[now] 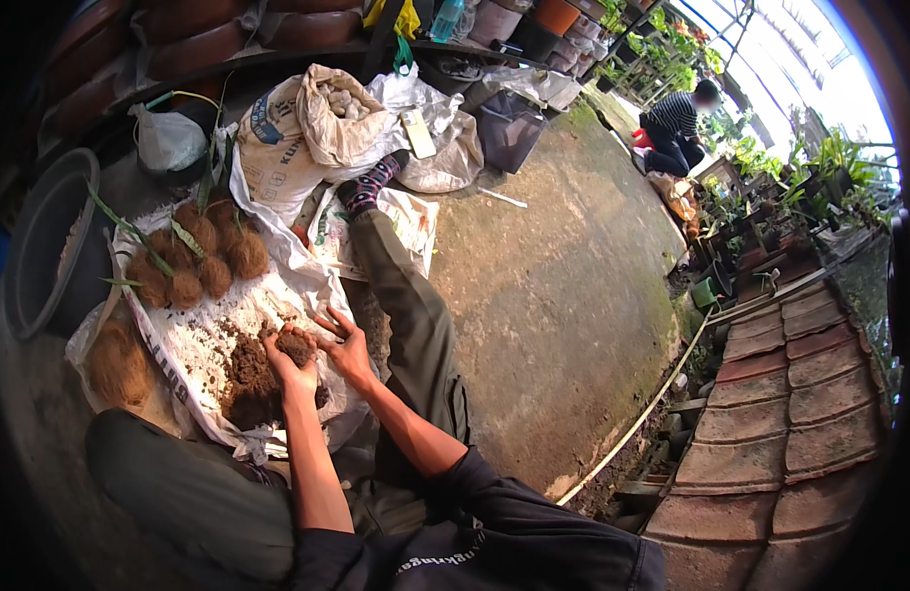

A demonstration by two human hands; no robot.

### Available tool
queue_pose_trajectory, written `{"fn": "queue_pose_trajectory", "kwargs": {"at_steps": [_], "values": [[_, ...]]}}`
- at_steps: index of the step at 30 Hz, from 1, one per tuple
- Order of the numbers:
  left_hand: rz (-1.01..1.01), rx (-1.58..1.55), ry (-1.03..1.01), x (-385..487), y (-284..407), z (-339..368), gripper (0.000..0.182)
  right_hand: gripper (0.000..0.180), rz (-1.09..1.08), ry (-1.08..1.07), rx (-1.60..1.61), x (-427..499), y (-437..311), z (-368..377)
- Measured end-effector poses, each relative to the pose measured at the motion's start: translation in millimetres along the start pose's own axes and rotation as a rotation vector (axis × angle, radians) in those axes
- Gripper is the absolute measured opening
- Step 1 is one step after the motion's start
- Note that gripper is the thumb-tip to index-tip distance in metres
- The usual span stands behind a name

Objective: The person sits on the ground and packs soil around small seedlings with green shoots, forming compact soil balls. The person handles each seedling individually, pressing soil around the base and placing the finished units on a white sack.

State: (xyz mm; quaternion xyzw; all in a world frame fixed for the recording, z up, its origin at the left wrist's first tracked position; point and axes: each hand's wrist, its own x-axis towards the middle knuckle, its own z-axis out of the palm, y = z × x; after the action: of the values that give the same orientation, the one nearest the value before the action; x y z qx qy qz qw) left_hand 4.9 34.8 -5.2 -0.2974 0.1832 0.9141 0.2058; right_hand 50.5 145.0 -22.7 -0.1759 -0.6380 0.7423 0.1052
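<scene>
A rounded clump of dark soil [296, 349] lies in my left hand [294, 369], which is cupped under it with the fingers curled. Just right of it, my right hand [345, 349] has its fingers spread, the fingertips close to the clump; whether they touch it I cannot tell. Below both hands a heap of loose brown soil [251, 373] rests on a white woven sack [196, 332]. Several fibre-wrapped balls [215, 276], some with long green leaves, stand together on the sack's far part.
At the left stand a large grey tub [19, 244] and a bundle of brown fibre [121, 366]. An open sack [336, 140] of pale lumps, a phone [418, 134] and a dark plastic bin [508, 129] are beyond my outstretched foot. Another person [673, 125] crouches by plants farther off.
</scene>
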Motion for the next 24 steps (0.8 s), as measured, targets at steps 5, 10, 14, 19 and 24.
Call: {"fn": "queue_pose_trajectory", "kwargs": {"at_steps": [5,10,14,19,24], "values": [[0.016,0.019,-0.035,-1,4,-3,0.027,0.067,0.039,-0.031,0.09,-3,1,5],[0.018,0.017,-0.032,-4,4,4,0.025,0.049,-0.054,-0.093,0.087,-4,-1,-1],[0.082,0.126,-0.011,-2,9,0,0.025,0.033,-0.097,-0.054,-0.045,-14,-24,16],[0.11,0.387,-0.02,-13,-3,7,0.02,0.03,-0.263,-0.042,-0.215,-39,-53,29],[-0.036,0.499,-0.073,-13,-6,6,0.028,0.031,-0.5,0.017,-0.376,-32,-47,19]]}}
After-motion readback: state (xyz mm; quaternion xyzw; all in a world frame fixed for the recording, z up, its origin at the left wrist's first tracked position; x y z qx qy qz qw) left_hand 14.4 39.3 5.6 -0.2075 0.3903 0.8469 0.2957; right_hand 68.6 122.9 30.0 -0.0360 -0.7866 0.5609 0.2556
